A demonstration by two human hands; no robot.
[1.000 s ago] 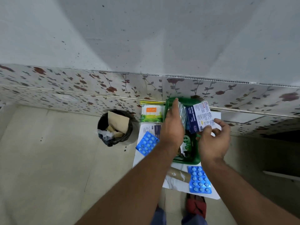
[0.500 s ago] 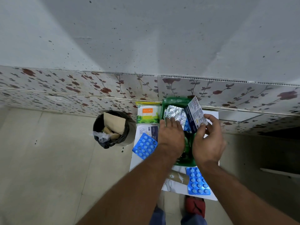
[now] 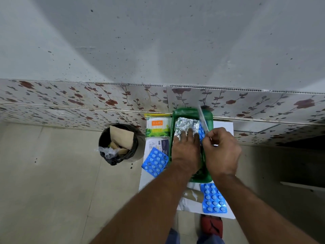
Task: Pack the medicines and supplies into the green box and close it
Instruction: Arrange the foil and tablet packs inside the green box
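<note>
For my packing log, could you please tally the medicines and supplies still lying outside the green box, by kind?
Blue blister packs: 2, one left, one nearer the person
Cotton swab pack: 1
White carton: 1
Brown roll: 1
Total: 5

Both bare forearms reaching forward and down from the lower edge of the view, converging toward the middle. Left hand [image 3: 184,148] palm down, back of the hand up, fingers [image 3: 182,136] spread flat and pressing downward. Right hand [image 3: 222,152] just beside it, nearly touching, curled with knuckles up, thumb and forefinger pinched together on something thin held edge-on. Wrists straight, forearms well apart at the elbows.
</note>
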